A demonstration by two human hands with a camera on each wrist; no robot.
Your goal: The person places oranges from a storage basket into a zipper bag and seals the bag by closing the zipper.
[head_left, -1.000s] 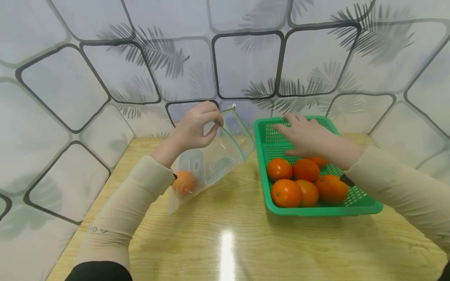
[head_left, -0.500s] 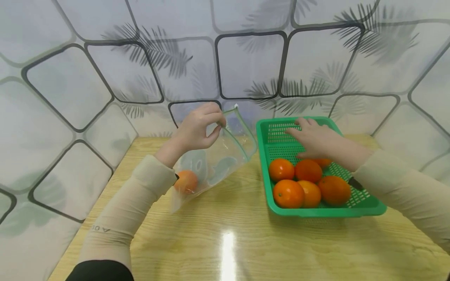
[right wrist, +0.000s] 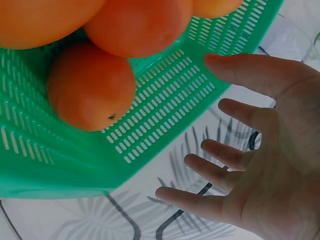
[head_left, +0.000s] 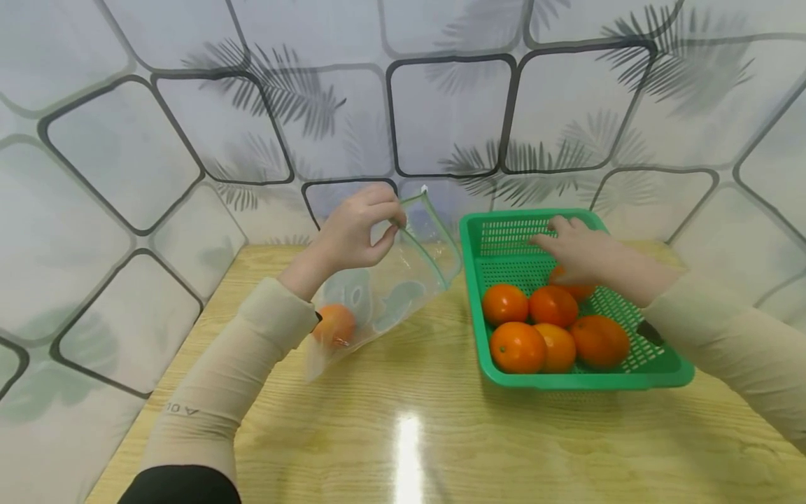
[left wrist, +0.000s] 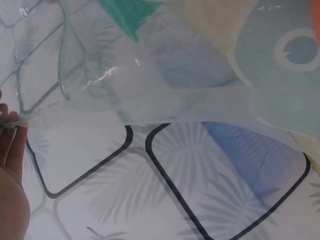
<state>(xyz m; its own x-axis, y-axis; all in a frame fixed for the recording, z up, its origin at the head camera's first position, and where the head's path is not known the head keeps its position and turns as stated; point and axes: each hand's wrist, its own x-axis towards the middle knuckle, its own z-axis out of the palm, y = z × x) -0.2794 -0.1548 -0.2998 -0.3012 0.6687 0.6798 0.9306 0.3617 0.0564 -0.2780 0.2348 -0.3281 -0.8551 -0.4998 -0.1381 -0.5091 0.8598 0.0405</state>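
Observation:
My left hand [head_left: 360, 227] pinches the green-edged mouth of a clear zip bag [head_left: 397, 294], its opening facing right in the head view. One orange [head_left: 336, 326] lies in the bag's lower corner. In the left wrist view, fingertips [left wrist: 12, 117] grip the edge of the bag [left wrist: 165, 105]. My right hand [head_left: 582, 252] hovers over the back right of a green basket [head_left: 579, 380], fingers spread and holding nothing. Below it sits an orange [head_left: 571, 283], partly hidden by the hand. The right wrist view shows that orange [right wrist: 90, 87] apart from the open fingers.
Several more oranges [head_left: 518, 347] fill the front of the basket. Basket and bag stand on a wooden table [head_left: 352, 434]. A patterned cloth backdrop [head_left: 447, 119] rises close behind and on both sides.
My right hand has moved right over the basket, uncovering more of the back orange. The left hand keeps its hold on the bag; the whole view has shifted slightly.

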